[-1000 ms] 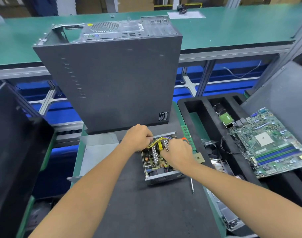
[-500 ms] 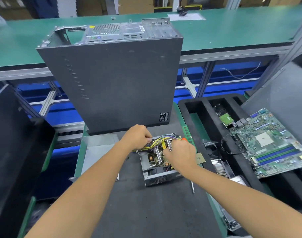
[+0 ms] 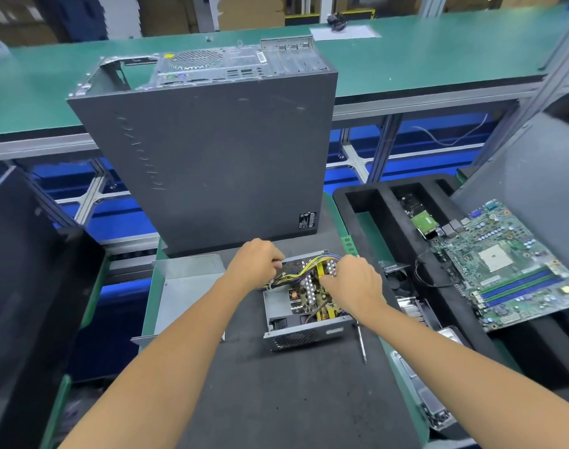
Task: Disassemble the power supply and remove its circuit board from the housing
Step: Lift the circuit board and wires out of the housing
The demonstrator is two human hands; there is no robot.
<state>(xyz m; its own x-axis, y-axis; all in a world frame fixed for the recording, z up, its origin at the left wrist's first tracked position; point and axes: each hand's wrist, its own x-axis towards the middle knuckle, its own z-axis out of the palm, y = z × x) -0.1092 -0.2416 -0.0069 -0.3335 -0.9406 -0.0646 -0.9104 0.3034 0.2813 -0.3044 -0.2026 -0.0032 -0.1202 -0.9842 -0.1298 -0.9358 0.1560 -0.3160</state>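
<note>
PSU housing (image 3: pixel 304 332) sat open-topped at centre frame on the dark mat (image 3: pixel 276 400) of the counter, circuit board (image 3: pixel 309 294) inside it. Left hand (image 3: pixel 255 265) was curled round the yellow/black cable bundle (image 3: pixel 296 273) at the housing's upper-left corner. Right hand (image 3: pixel 352 283) was over the board's right side, fingers bent down onto it; couldn't tell what they held, if anything. Removed metal cover (image 3: pixel 186 296) lay just left of the housing. Screwdriver (image 3: pixel 361 343) lay on the mat at lower right of the housing. PC case (image 3: pixel 212 157) stood behind. Motherboard (image 3: pixel 506 264) rested on the black foam tray (image 3: pixel 374 215) at right.
</note>
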